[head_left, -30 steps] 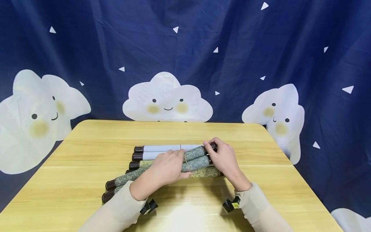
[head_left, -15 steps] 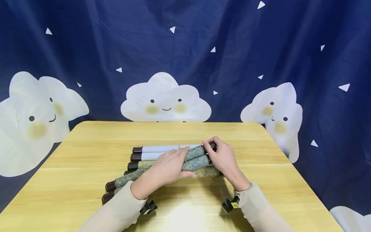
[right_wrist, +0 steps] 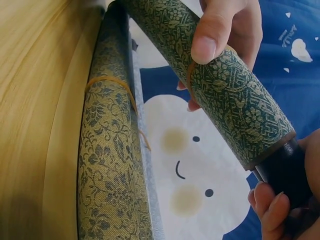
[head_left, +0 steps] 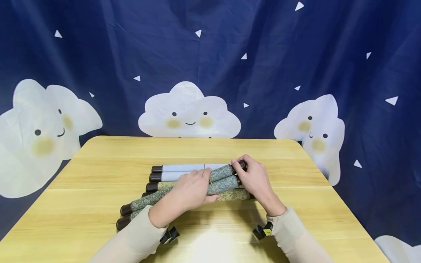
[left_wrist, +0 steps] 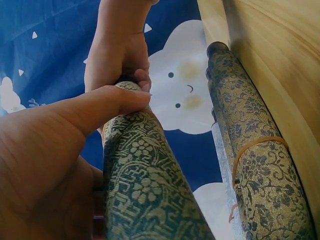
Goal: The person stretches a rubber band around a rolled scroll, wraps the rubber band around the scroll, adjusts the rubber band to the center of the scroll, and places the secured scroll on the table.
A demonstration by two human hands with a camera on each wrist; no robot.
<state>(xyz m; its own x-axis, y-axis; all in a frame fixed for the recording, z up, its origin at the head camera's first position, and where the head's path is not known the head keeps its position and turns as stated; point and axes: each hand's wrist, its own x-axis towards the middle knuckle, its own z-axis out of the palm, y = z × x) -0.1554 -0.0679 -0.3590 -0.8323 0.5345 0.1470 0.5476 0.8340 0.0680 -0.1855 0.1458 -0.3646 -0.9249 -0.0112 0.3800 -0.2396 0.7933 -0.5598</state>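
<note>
Two green brocade scrolls (head_left: 224, 185) with dark end knobs lie side by side, bound by a rubber band. They slant above the other scrolls, their right ends raised. My left hand (head_left: 192, 188) grips them near the middle; in the left wrist view its thumb lies along the green cloth (left_wrist: 150, 185). My right hand (head_left: 256, 180) holds their right ends, fingers curled around the dark knob (right_wrist: 282, 172) in the right wrist view. Below lie yellow-gold brocade scrolls (right_wrist: 112, 175) with a rubber band, partly hidden by the green ones and my left hand.
Behind the yellow-gold scrolls, two pale white-blue scrolls (head_left: 179, 168) with dark ends lie on the wooden table (head_left: 108, 171). A dark blue curtain (head_left: 210, 54) with smiling clouds hangs past the table's far edge.
</note>
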